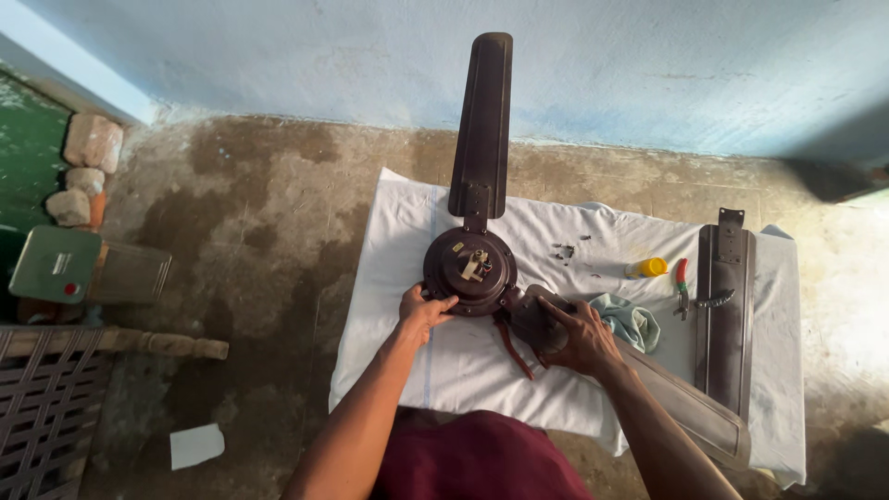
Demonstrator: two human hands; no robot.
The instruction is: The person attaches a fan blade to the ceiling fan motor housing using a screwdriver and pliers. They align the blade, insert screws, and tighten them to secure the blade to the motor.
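White cloth (407,361) spread on floor (259,241). Fan motor (470,264) sits mid-cloth, one blade (483,120) reaching past far edge. Loose blade (724,315) lies along right edge. Second blade (685,407) runs toward near-right corner, right hand (579,338) pressed over its root. Left hand (423,313) grips motor rim. Rag (632,321), pliers (682,287), yellow bottle (647,268) between motor and loose blade.

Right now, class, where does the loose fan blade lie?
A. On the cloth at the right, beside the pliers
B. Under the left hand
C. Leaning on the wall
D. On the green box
A: the loose fan blade lies flat on the white cloth, right of the pliers.
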